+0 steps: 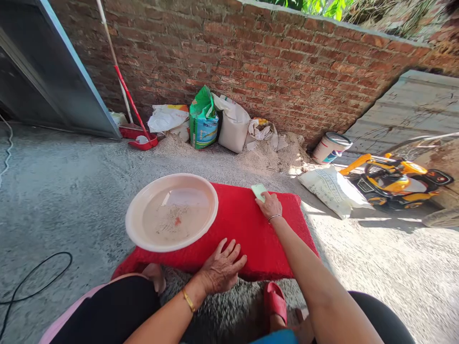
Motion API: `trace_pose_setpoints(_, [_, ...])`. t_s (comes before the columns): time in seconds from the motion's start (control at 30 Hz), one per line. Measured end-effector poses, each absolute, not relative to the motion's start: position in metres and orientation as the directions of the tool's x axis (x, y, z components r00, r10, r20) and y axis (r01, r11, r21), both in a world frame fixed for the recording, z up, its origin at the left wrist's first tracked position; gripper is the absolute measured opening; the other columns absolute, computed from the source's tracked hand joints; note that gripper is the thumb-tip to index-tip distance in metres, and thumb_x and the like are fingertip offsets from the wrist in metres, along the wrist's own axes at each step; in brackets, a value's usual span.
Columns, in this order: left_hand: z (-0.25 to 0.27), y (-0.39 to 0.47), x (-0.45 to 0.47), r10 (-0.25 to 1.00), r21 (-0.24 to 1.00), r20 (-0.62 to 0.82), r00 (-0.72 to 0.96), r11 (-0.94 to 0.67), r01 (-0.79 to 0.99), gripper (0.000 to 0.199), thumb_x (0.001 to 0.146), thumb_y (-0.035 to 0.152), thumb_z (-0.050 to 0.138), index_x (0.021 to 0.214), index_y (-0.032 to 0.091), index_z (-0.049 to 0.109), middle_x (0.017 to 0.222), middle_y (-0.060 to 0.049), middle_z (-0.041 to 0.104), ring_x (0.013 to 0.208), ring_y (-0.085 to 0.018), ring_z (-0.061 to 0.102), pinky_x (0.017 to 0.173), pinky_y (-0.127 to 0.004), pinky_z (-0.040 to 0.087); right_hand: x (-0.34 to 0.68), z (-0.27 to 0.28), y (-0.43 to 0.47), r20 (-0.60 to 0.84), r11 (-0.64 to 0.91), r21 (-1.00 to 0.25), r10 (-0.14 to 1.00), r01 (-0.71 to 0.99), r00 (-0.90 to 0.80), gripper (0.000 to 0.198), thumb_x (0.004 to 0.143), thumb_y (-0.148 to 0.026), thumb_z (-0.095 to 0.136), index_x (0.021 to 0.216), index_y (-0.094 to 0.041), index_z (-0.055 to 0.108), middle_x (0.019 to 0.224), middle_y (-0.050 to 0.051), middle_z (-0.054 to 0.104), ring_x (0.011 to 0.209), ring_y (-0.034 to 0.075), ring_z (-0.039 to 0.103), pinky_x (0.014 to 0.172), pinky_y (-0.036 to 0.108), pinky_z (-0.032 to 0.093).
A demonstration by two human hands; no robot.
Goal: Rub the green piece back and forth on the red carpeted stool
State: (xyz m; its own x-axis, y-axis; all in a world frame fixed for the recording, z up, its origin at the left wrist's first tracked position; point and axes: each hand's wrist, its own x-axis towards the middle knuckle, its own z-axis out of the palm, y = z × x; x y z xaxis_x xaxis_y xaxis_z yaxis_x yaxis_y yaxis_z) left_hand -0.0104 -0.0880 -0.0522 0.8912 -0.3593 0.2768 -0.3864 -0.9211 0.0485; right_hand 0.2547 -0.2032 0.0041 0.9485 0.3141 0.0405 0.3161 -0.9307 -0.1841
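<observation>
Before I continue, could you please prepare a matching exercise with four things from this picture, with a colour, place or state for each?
Things
1. basin
2. block
3. cloth
4. toy digger

Descriptions
A. yellow and black, standing at the far right
B. in the grip of the right hand
C. holds water
D. red, lies under the basin

Pairs: 1-C, 2-B, 3-D, 4-A

No wording is coming through legibly. Dark characters [209, 125] are running across the green-and-blue bag [204, 134] at the ground's [89, 191] far edge, faint print [327, 182] is covering the pale sack [337, 198] towards its right edge, and the bucket [324, 147] is wearing a coloured label [333, 156] (all too small or blurred to read).
</observation>
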Motion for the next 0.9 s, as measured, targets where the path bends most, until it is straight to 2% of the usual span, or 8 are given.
trace_pose_setpoints(0.1, [-0.050,-0.087,-0.010,-0.352,0.035,0.278,0.894,-0.926,-0.376,0.049,0.084,0.042,0.050,0.130,0.025,0.047,0.135,-0.012,0.049,0.130,-0.032,0.039,0.109,-0.055,0.020,0.276,0.006,-0.275,0.000,-0.968,-0.238,0.077,0.075,0.997,0.046,0.087,-0.054,0.048,0.123,-0.027,0.055,0.116,0.014,0.051,0.105,0.029,0.055,0.087,0.041,0.041])
trace_pose_setpoints(0.2, [-0.049,-0.087,-0.010,-0.353,0.016,0.286,0.891,-0.928,-0.373,0.050,0.084,0.043,0.050,0.130,0.025,0.047,0.135,-0.012,0.050,0.129,-0.032,0.040,0.108,-0.055,0.021,0.280,0.008,-0.346,-0.078,-0.935,-0.310,-0.158,-0.175,0.984,0.050,0.084,-0.056,0.049,0.124,-0.025,0.055,0.122,0.016,0.050,0.108,0.031,0.055,0.088,0.044,0.042])
trace_pose_setpoints(0.27, [-0.050,-0.087,-0.010,-0.359,0.001,0.289,0.887,-0.927,-0.375,0.050,0.085,0.044,0.050,0.131,0.025,0.047,0.135,-0.012,0.050,0.129,-0.032,0.040,0.108,-0.055,0.021,0.277,0.009,-0.382,-0.102,-0.894,-0.365,-0.239,-0.259,0.966,0.053,0.081,-0.054,0.052,0.123,-0.022,0.056,0.120,0.017,0.052,0.108,0.033,0.055,0.087,0.045,0.042])
trace_pose_setpoints(0.37, [-0.051,-0.088,-0.011,-0.358,-0.015,0.285,0.889,-0.929,-0.370,0.049,0.085,0.042,0.048,0.132,0.026,0.047,0.135,-0.011,0.050,0.129,-0.032,0.040,0.108,-0.055,0.021,0.267,0.010,-0.402,-0.103,-0.827,-0.498,-0.241,-0.260,0.965,0.049,0.080,-0.053,0.052,0.115,-0.019,0.059,0.114,0.016,0.058,0.107,0.032,0.055,0.085,0.042,0.043])
trace_pose_setpoints(0.47, [-0.051,-0.088,-0.011,-0.362,-0.022,0.278,0.890,-0.928,-0.371,0.051,0.085,0.043,0.049,0.133,0.025,0.046,0.135,-0.013,0.049,0.129,-0.032,0.040,0.108,-0.055,0.021,0.244,0.007,-0.374,-0.049,-0.801,-0.587,-0.110,-0.118,0.993,0.045,0.080,-0.054,0.050,0.110,-0.022,0.061,0.113,0.011,0.059,0.108,0.028,0.054,0.087,0.037,0.043])
trace_pose_setpoints(0.57, [-0.050,-0.088,-0.012,-0.363,-0.026,0.286,0.887,-0.928,-0.371,0.051,0.085,0.042,0.050,0.132,0.023,0.046,0.134,-0.014,0.050,0.128,-0.032,0.041,0.107,-0.055,0.023,0.202,0.001,-0.313,0.036,-0.774,-0.617,0.154,0.143,0.987,0.045,0.078,-0.054,0.055,0.109,-0.022,0.061,0.105,0.009,0.059,0.098,0.025,0.056,0.084,0.034,0.043])
trace_pose_setpoints(0.73, [-0.045,-0.089,-0.012,-0.353,-0.006,0.311,0.883,-0.929,-0.370,0.049,0.083,0.035,0.051,0.130,0.024,0.047,0.132,-0.012,0.051,0.127,-0.031,0.042,0.105,-0.055,0.026,0.129,-0.003,-0.205,0.085,-0.748,-0.534,0.415,0.393,0.906,0.037,0.083,-0.049,0.055,0.111,-0.025,0.061,0.098,0.006,0.055,0.084,0.019,0.058,0.070,0.028,0.043])
trace_pose_setpoints(0.9, [-0.043,-0.089,-0.011,-0.390,-0.003,0.311,0.867,-0.912,-0.409,0.047,0.082,0.032,0.053,0.127,0.022,0.048,0.138,-0.012,0.045,0.130,-0.031,0.036,0.107,-0.053,0.025,0.111,0.000,-0.159,0.069,-0.719,-0.387,0.601,0.577,0.796,0.035,0.083,-0.045,0.060,0.114,-0.028,0.060,0.099,0.004,0.053,0.085,0.018,0.057,0.072,0.026,0.041])
